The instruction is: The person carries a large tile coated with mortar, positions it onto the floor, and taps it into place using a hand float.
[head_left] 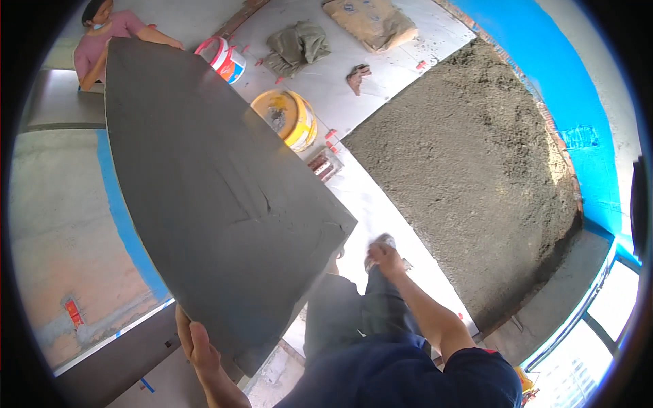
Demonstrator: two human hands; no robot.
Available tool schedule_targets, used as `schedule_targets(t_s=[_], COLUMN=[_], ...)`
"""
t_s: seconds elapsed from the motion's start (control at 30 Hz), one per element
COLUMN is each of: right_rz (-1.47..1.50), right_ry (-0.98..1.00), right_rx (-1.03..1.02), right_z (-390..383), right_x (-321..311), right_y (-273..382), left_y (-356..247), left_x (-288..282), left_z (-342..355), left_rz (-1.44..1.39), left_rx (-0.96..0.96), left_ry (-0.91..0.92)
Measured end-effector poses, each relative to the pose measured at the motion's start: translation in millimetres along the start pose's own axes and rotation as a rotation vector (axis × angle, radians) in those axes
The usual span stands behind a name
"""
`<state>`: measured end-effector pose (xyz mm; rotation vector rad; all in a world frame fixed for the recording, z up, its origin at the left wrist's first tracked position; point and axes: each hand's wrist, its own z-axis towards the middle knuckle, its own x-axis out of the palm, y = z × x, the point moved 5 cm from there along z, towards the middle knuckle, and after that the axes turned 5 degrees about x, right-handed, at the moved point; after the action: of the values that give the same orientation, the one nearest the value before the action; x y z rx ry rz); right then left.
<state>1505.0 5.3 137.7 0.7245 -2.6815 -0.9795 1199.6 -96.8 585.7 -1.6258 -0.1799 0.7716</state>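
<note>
A large tile (183, 170), its upward face coated with smooth dark grey paste, stands tilted across the left half of the view. My left hand (198, 343) grips its near left edge, thumb along the coated side and fingers mostly hidden behind. At the far end, a person in a pink top (112, 41) has their hands at the tile's edge. My right hand (386, 260) is closed above my right leg, right of the tile's near corner. A greyish shape shows around its fingers, too blurred to name.
A mortar bed (469, 177) fills the floor at right, beside white tiles (371, 183) with red clips. A yellow bucket (303, 122), red-and-white bucket (235, 68), notched trowel (325, 165), glove (356, 78), dark cloth (299, 46) and paper sack (371, 20) lie farther off.
</note>
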Motion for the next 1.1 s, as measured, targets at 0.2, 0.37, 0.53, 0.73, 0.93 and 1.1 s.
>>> schedule_targets(t_s=[0.2,0.37,0.53,0.73,0.93,1.1], right_rz=[-0.154,-0.204,-0.207,-0.176,-0.326,-0.341], right_ry=[0.145,0.054,-0.072,-0.121,-0.29,-0.364], right_rx=[-0.278,-0.78,-0.663,-0.472,-0.611,-0.663], right_z=[-120.2,-188.7,-197.6,-172.8,-163.1,-162.3], right_x=[24.3,22.7,23.8,25.9,23.8,24.8], right_y=[118.8,195.8,215.6,210.6,211.5,213.4], left_y=[-24.6,-38.5,-61.0,-76.3,-80.6,-79.4], left_x=[35.8,65.8,89.8,116.5,130.6,126.9], left_z=[31.3,48.1,58.8,73.3,83.1,90.7], left_rz=[0.092,0.034,0.068,0.094,0.09,0.167], left_rx=[0.009,-0.062,-0.032,-0.02,-0.017,0.028], left_ry=[0.053,0.01,0.065,0.058,0.082,0.094])
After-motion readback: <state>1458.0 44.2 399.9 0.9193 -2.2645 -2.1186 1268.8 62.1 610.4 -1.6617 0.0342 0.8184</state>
